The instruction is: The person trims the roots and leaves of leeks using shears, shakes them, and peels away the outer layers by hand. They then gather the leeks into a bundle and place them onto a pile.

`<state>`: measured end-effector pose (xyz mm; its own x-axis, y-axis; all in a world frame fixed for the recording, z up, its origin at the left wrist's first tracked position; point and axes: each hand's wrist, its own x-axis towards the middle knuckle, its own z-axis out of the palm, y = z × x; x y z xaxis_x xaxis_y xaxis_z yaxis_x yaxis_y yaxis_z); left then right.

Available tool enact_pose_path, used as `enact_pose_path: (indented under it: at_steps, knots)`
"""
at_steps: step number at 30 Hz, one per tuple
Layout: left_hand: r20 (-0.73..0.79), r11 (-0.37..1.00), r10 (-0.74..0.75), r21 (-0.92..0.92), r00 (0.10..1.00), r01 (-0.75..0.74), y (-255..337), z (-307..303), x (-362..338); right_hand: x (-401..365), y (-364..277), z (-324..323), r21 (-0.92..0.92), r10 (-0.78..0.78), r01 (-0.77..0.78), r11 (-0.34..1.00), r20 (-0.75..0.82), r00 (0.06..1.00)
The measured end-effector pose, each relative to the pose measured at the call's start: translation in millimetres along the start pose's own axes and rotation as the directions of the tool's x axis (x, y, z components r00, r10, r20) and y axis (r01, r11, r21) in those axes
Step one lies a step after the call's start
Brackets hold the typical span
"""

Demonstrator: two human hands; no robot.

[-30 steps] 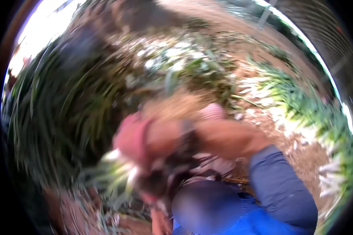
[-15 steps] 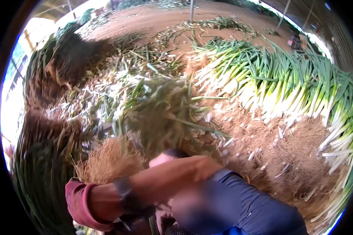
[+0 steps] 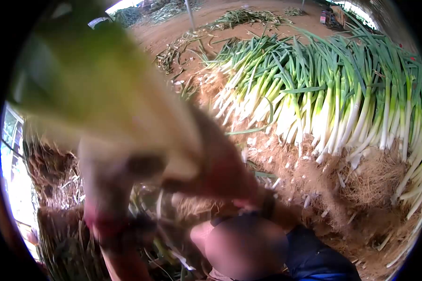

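A blurred bunch of large green onions (image 3: 140, 103) is raised close to the camera, green tops toward the upper left and white ends toward the lower right. My left hand (image 3: 110, 175), in a glove with a pink cuff, grips it from below on the left. My right hand (image 3: 222, 171), in a reddish glove, closes about the white end, its forearm coming from the lower right with a dark band at the wrist. Motion smears the fingers of both hands. To the right lies a long row of cleaned green onions (image 3: 333, 100), white ends toward me.
Loose brown roots and trimmings (image 3: 323, 192) cover the soil before the row. At left stand stacked dark onion bundles (image 3: 61, 243) with brown root ends. A thin pole (image 3: 190, 16) rises farther back, near a heap of leaves (image 3: 248, 18).
My right hand has swung from the lower left up to the middle. The green onions have come up in front of the camera, and my left hand now shows. The view has turned right.
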<state>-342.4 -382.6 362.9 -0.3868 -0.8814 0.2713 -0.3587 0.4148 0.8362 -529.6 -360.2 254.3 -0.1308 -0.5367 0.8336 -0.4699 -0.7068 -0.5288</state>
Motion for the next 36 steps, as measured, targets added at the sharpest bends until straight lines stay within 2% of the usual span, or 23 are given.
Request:
enact_pose_path:
  at_steps: [1, 2, 3, 4, 6, 8, 10, 11, 12, 13, 14, 16, 20, 21, 22, 24, 26, 28, 30, 32, 34, 35, 36]
  knots:
    - [0.115, 0.992, 0.089, -0.102, 0.989, -0.077, 23, 28, 48, 15, 24, -18, 0.197, 0.215, -0.221, 0.955, 0.052, 0.975]
    - [0.283, 0.960, 0.271, -0.017, 0.920, -0.278, 17, 48, 97, 27, 47, -38, 0.369, 0.406, -0.430, 0.824, 0.143, 0.902]
    - [0.317, 0.989, 0.080, -0.144, 0.945, -0.035, 22, 81, 126, 36, 69, -48, 0.382, 0.490, -0.474, 0.793, 0.059, 0.870]
    - [0.313, 0.949, 0.236, -0.277, 0.920, -0.149, 1, 109, 152, 44, 94, -57, 0.403, 0.570, -0.513, 0.758, -0.026, 0.822]
    - [0.166, 0.989, 0.144, 0.011, 0.976, -0.148, -47, 143, 160, 44, 195, -84, 0.343, 0.597, -0.558, 0.756, -0.013, 0.802]
    - [0.417, 0.929, 0.023, -0.345, 0.909, 0.135, -100, 147, 136, 17, 280, -109, 0.398, 0.814, -0.741, 0.541, -0.026, 0.580]
    - [0.440, 0.857, 0.002, -0.464, 0.898, 0.225, -171, 138, 88, -9, 252, -116, -0.038, 0.948, -0.969, 0.245, -0.198, 0.247]
    - [0.368, 0.824, -0.246, -0.407, 0.897, 0.394, -178, 127, 57, -54, 274, -112, -0.094, 0.938, -0.950, 0.297, -0.160, 0.308]
    - [0.271, 0.926, -0.323, -0.108, 0.907, 0.362, -255, 110, 19, -104, 298, -105, -0.147, 0.924, -0.925, 0.350, -0.111, 0.367]
    - [0.275, 0.770, -0.412, -0.405, 0.868, 0.494, -235, 103, -9, -136, 286, -99, -0.063, 0.959, -0.957, 0.282, 0.051, 0.279]
    - [0.202, 0.760, -0.525, -0.327, 0.827, 0.562, -259, 87, -51, -169, 268, -90, 0.011, 0.956, -0.981, 0.196, 0.220, 0.193]
    - [0.050, 0.724, -0.646, -0.278, 0.762, 0.632, -306, 51, -150, -232, 234, -65, -0.044, 0.940, -0.998, 0.045, 0.341, 0.027]
    - [-0.130, 0.651, -0.739, -0.387, 0.661, 0.653, -315, 9, -311, -281, 157, -12, 0.098, 0.887, -0.989, -0.108, 0.458, -0.052]
    - [-0.151, 0.626, -0.756, -0.450, 0.637, 0.636, -314, 3, -348, -282, 146, -1, 0.035, 0.878, -0.995, -0.094, 0.474, -0.066]
    - [-0.236, 0.591, -0.803, -0.427, 0.547, 0.684, -339, -6, -399, -282, 135, 9, 0.024, 0.873, -0.996, -0.089, 0.484, -0.067]
    - [-0.217, 0.556, -0.824, -0.487, 0.523, 0.674, -329, -3, -452, -272, 113, 29, -0.007, 0.822, -0.995, 0.102, 0.564, 0.080]
    - [-0.239, 0.545, -0.828, -0.557, 0.508, 0.627, -308, 19, -477, -268, 96, 47, -0.022, 0.815, -0.989, 0.146, 0.570, 0.107]
    - [-0.155, 0.503, -0.849, -0.533, 0.505, 0.681, -306, 31, -514, -260, 76, 62, -0.072, 0.772, -0.858, 0.508, 0.480, 0.417]
    - [-0.142, 0.499, -0.856, -0.475, 0.497, 0.725, -289, 58, -532, -240, 42, 58, -0.137, 0.767, -0.847, 0.514, 0.515, 0.383]
    - [-0.019, 0.510, -0.840, -0.367, 0.542, 0.778, -287, 73, -555, -228, 4, 57, -0.158, 0.711, -0.755, 0.637, 0.499, 0.495]
    - [0.088, 0.340, -0.920, -0.309, 0.382, 0.888, -215, 79, -519, -203, -48, 54, -0.213, 0.689, -0.709, 0.672, 0.531, 0.494]
    - [0.164, 0.241, -0.942, -0.270, 0.292, 0.932, -200, 75, -514, -198, -70, 55, -0.220, 0.620, -0.619, 0.754, 0.549, 0.560]
    - [0.160, 0.235, -0.945, -0.280, 0.287, 0.931, -196, 73, -515, -196, -91, 58, -0.221, 0.544, -0.522, 0.824, 0.568, 0.618]
